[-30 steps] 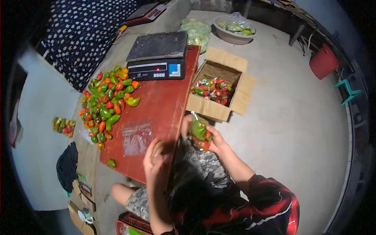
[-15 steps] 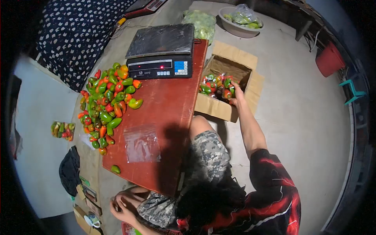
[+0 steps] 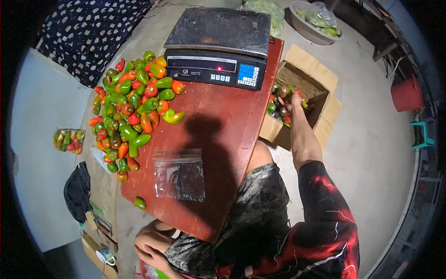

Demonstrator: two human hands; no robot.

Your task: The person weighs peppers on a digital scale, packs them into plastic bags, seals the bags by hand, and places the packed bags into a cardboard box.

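My right hand (image 3: 296, 103) reaches down into an open cardboard box (image 3: 332, 114) to the right of the table. Its fingers look spread over clear bags of red and green peppers (image 3: 284, 113), touching them; the bags partly merge with the hand. My left hand (image 3: 151, 257) lies on my knee with its fingers extended, holding nothing. A clear zip bag (image 3: 180, 175) rests flat on the red table (image 3: 204, 104), partly in my shadow. Left of it is a big heap of loose red, green and orange peppers (image 3: 126, 109).
A digital scale (image 3: 213, 51) stands at the table's far end. Beyond the box are a basin of green vegetables (image 3: 309, 28) and a bag of greens (image 3: 267, 16). A filled pepper bag (image 3: 68, 140) lies at far left. A red bucket (image 3: 406, 94) and teal stool (image 3: 421, 136) stand right.
My right hand has gone deeper into the box and its fingers have spread from the bagged peppers. My left hand has settled on my knee. The head view has shifted.
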